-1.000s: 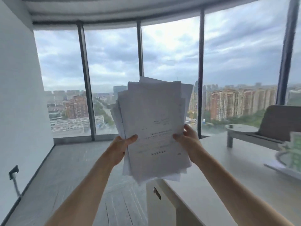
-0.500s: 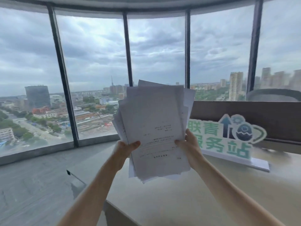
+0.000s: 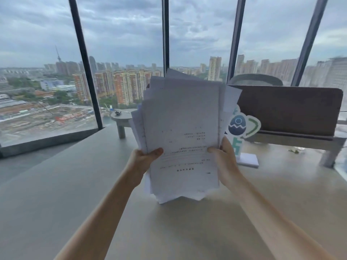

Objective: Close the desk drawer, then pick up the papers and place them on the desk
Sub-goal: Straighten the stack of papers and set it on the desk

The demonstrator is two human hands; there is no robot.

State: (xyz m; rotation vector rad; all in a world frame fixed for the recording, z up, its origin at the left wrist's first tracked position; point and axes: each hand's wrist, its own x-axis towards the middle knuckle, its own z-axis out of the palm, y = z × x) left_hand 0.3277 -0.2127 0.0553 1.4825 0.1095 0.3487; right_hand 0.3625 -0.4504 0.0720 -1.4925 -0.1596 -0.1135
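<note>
A loose stack of white printed papers (image 3: 183,128) stands upright in the middle of the view, over the grey desk (image 3: 93,184). My left hand (image 3: 142,158) grips its left edge, thumb on the front sheet. My right hand (image 3: 224,158) grips its right edge the same way. The stack's ragged bottom edge is at or just above the desk surface; I cannot tell if it touches. The drawer is out of view.
A green and white standing sign (image 3: 242,132) on a white base sits just behind the papers to the right. A dark brown divider panel (image 3: 289,109) rises at the back right. A small round grey stand (image 3: 122,119) is at the desk's far end, before floor-to-ceiling windows.
The view has swung right from the floor and drawer side onto the desk top. Both hands kept their grip and brought the papers lower over the desk.
</note>
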